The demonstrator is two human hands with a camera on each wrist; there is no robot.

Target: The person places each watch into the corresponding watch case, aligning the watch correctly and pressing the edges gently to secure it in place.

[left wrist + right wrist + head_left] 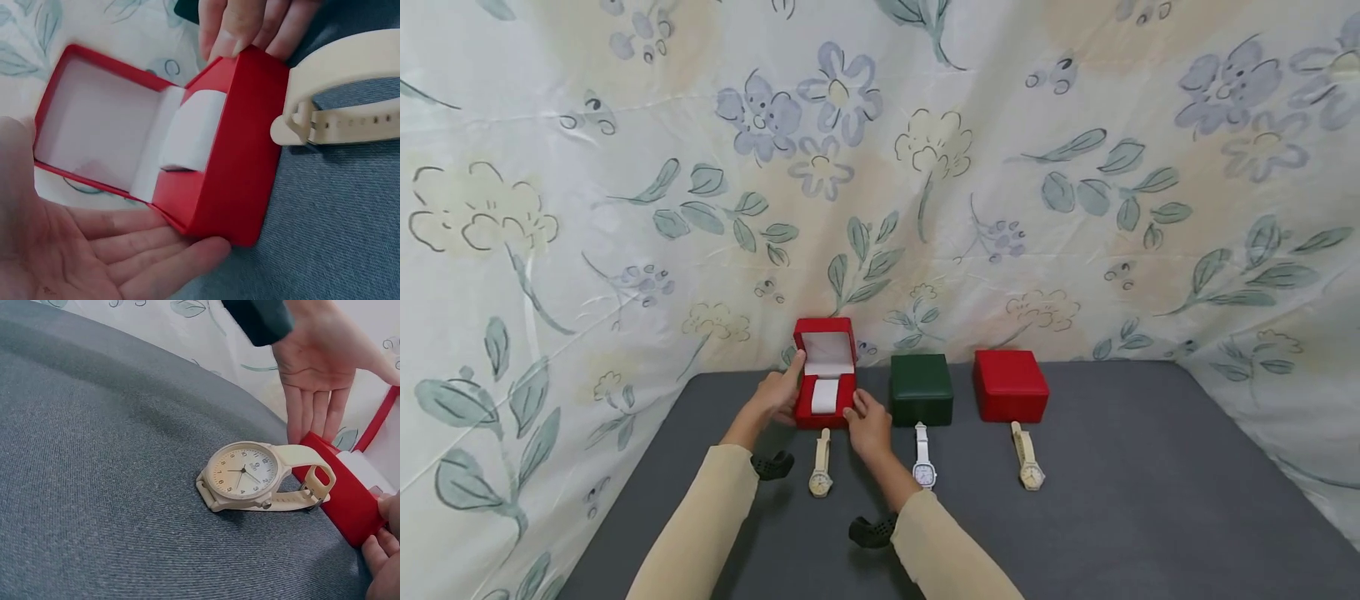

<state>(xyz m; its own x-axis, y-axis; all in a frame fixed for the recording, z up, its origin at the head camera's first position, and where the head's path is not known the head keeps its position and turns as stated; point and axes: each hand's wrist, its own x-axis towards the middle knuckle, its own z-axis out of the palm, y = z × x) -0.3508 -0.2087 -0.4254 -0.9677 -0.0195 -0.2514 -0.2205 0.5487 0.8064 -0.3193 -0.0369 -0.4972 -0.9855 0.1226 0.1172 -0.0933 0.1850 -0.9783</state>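
Head view shows the open red box (824,392) standing on the grey surface (1150,500), between the two hands. The left hand (775,398) lies flat against the box's outer side, fingers straight, thumb up by the raised lid. The right hand (868,425) touches the opposite front corner with extended fingertips, gripping nothing. Just nearer the person than both hands lies a cream watch (821,467), its strap loop almost against the box front.

From the left wrist the box (231,144) looks like a stiff, smooth-skinned hinged case with a soft white cushion (194,128) in its well; I'd judge it light and a little slippery, best held by its two side walls, not the lid, which would likely swing on the hinge. The watch (244,472) looks small and light with a bendy strap; taking the case edges seems safer than the glass face.
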